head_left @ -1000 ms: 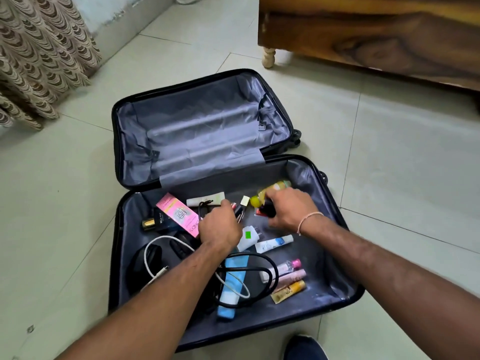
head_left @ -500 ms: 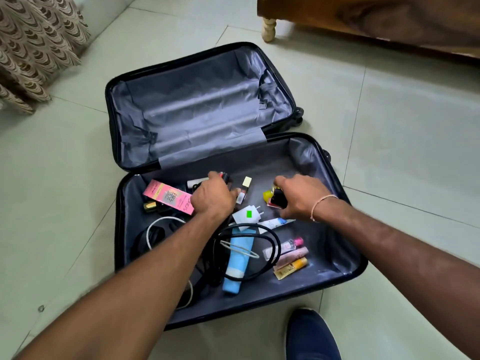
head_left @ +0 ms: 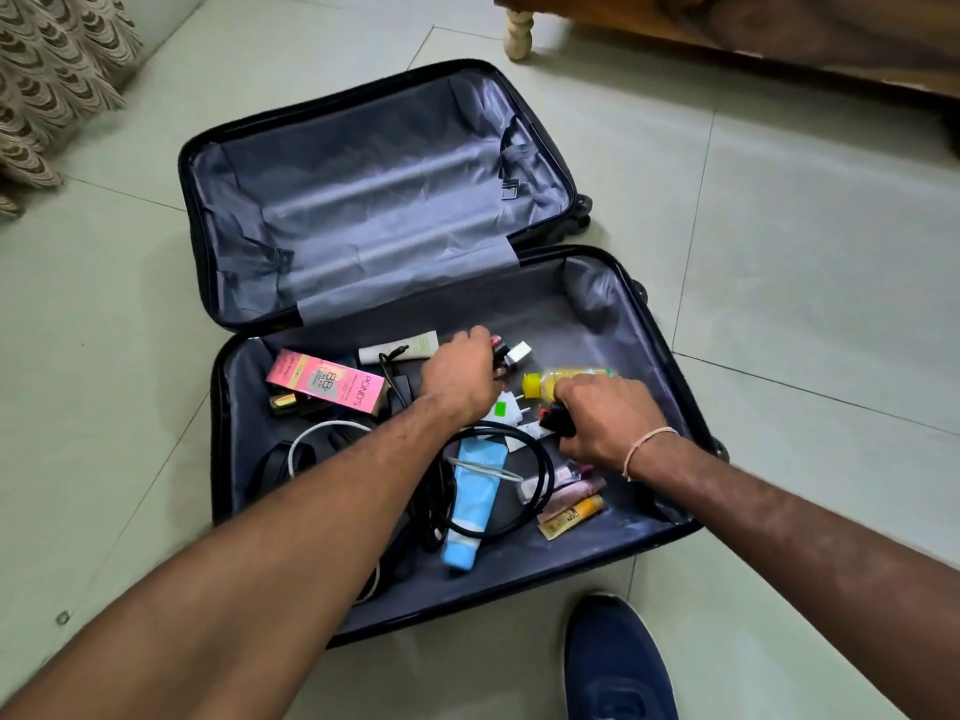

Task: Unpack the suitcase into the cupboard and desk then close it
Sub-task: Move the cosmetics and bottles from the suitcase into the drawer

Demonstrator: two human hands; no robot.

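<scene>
With the suitcase (head_left: 670,356) open on the floor, my left hand (head_left: 460,379) fingers curl around small bottles while my right hand (head_left: 602,415) grips a dark bottle just below the yellow-capped one, gathering handfuls for one trip.

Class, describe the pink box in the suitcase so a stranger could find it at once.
Start at the open suitcase on the floor and take the near half, which holds the small items. Look to its far left corner, left of the left hand. The pink box lies flat there, the only flat cardboard carton among tubes, bottles and cables.
</scene>
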